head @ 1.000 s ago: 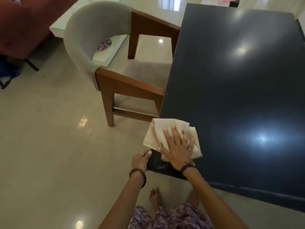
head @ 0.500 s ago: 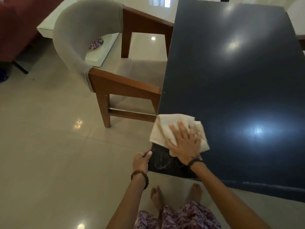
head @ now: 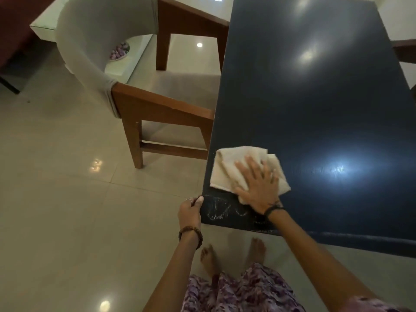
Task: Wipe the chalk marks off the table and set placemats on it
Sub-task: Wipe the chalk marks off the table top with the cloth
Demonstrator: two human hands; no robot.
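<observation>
Pressing 1 cloth (head: 227, 171) w/ flat right hand (head: 258, 188); left hand (head: 189, 211) grips table (head: 315, 97) corner.

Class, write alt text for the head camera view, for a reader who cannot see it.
A person's right hand presses a beige cloth flat on a dark table, just beyond faint chalk marks at its near corner. The left hand grips the table's edge there. A wooden chair stands to the left on a tiled floor.
</observation>
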